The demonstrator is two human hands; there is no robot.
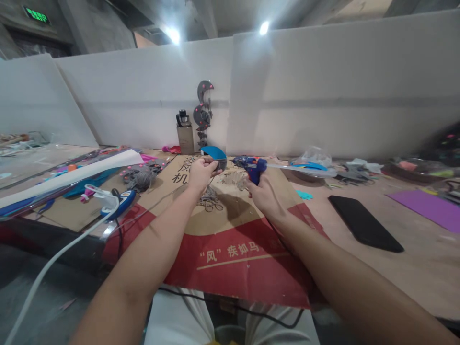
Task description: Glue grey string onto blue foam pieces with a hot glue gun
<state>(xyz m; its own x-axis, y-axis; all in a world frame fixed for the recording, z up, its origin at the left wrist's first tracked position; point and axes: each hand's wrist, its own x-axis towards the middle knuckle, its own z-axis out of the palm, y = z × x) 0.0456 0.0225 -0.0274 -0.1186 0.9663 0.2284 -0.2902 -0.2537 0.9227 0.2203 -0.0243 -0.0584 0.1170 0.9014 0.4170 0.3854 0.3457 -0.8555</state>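
The right hand (261, 191) grips a blue glue gun (256, 167), its long axis running from 9 to 3 o'clock, nozzle (237, 162) at 9; the left hand (203, 172) pinches a curved blue-and-grey piece (214, 153). That piece lies at 10 o'clock from the right hand, just beyond the nozzle but apart.

Over the red-and-tan cardboard (233, 280), a blue-topped grey piece (214, 153) is pinched in the left hand (202, 173), and there, a blue glue gun (254, 167) is gripped in the right hand (264, 194), nozzle turned toward the piece! Loose grey yarn (210, 200) is spread below; farther right, a black slab (364, 223) is laid flat on the table (424, 273).
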